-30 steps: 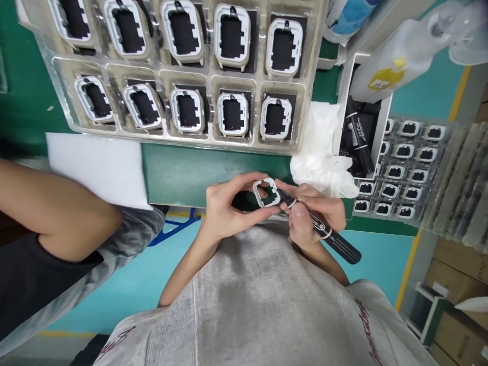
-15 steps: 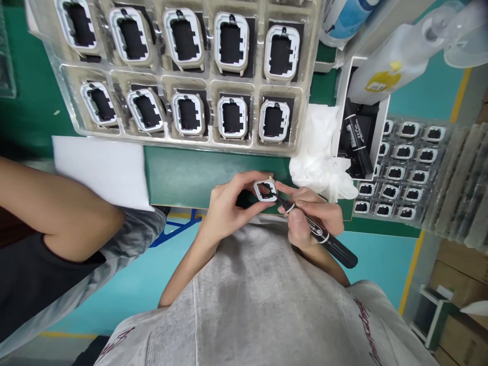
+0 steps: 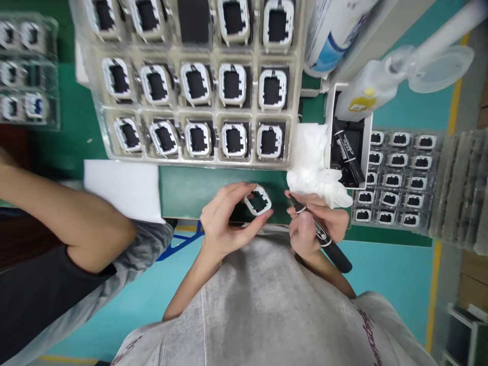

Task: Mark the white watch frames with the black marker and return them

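Observation:
Between thumb and fingers, my left hand (image 3: 223, 221) pinches a small white watch-case frame (image 3: 249, 207) by its edges, above the front of the green table. The frame's middle is an open hole. My right hand (image 3: 318, 223) grips a black marker pen (image 3: 324, 235), its dark tip pointing up and left. A gap separates the tip from the frame. Ahead of both hands lies a clear plastic tray (image 3: 198, 161) with similar white frames in its pockets. One pocket (image 3: 193, 21) shows only a dark bottom.
At left, a co-worker's bare arm (image 3: 72, 213) reaches over near a white sheet (image 3: 122, 190). Crumpled white tissue (image 3: 310, 168), a box of markers (image 3: 369, 147) and a plastic bottle (image 3: 368, 91) stand to the right. Another tray of frames (image 3: 396, 173) lies beyond them.
The marker tip, at the frame's edge before, has come away to the right. My left hand has turned the frame and shifted slightly left. The camera view has moved too.

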A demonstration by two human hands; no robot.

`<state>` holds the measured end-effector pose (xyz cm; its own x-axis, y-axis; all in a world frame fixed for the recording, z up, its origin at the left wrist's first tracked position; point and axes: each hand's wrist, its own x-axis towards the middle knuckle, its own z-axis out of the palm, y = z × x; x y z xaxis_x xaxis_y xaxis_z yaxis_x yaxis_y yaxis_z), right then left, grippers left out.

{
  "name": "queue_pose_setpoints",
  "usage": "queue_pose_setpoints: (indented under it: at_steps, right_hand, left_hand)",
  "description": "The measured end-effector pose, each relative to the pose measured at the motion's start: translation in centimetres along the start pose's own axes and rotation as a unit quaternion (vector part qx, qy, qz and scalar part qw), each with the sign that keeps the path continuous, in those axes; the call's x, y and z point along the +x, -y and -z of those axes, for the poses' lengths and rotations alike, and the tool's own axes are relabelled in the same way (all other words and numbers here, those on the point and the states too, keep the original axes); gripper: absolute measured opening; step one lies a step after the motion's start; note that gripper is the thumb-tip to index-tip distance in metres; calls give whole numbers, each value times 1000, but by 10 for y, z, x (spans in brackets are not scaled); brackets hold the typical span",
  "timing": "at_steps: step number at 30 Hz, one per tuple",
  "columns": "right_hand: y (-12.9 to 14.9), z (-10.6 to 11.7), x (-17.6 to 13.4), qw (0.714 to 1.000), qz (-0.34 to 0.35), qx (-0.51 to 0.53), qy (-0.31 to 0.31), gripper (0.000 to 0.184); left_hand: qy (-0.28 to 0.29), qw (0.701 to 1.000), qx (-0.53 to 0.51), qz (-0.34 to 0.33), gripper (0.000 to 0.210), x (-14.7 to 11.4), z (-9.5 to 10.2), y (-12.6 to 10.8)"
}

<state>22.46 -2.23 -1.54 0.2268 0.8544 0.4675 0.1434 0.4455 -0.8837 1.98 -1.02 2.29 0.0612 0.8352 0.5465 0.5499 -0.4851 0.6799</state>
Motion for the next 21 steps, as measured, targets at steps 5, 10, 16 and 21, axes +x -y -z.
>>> queue_pose_setpoints:
  at_steps: [5, 10, 16, 21]
  right_hand:
    - [5, 2, 0, 999, -1, 5, -41, 18]
    - [1, 3, -5, 999, -19, -1, -31, 18]
    - [-4, 3, -7, 999, -32, -4, -31, 18]
    - [-8, 2, -7, 999, -35, 2, -36, 14]
  left_hand:
    - [-63, 989, 91, -100, 62, 70, 48, 32]
    - [-9, 993, 65, -93, 95, 195, 68, 108]
    - [150, 984, 101, 12, 80, 286, 61, 158]
    - [84, 993, 69, 55, 66, 294, 85, 162]
